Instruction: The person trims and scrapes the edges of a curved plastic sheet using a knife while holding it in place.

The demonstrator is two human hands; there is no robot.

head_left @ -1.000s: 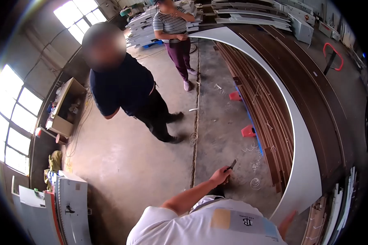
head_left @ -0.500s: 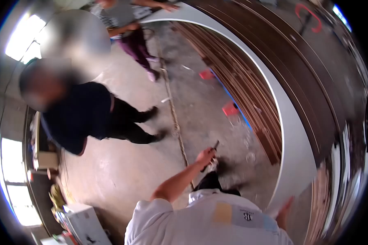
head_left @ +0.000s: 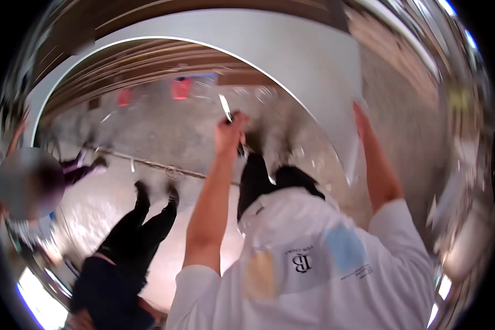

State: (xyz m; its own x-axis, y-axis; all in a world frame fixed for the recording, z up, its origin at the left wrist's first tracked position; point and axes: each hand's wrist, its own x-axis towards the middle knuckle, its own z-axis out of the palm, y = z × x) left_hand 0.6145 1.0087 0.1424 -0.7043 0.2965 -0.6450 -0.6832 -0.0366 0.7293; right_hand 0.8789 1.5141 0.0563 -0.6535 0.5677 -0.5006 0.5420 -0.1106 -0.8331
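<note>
Mot. blur, fisheye dist. @ edges

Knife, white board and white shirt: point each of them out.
Knife (head_left: 225,106): head view, on the blade.
White board (head_left: 308,60): head view, on its broad flat face.
White shirt (head_left: 319,294): head view, on the plain cloth near the printed letters.

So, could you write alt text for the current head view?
A person's left hand holds a knife while the right hand is at the edge of a long pale panel. Brown boards lie nearby; another person stands at left.
</note>
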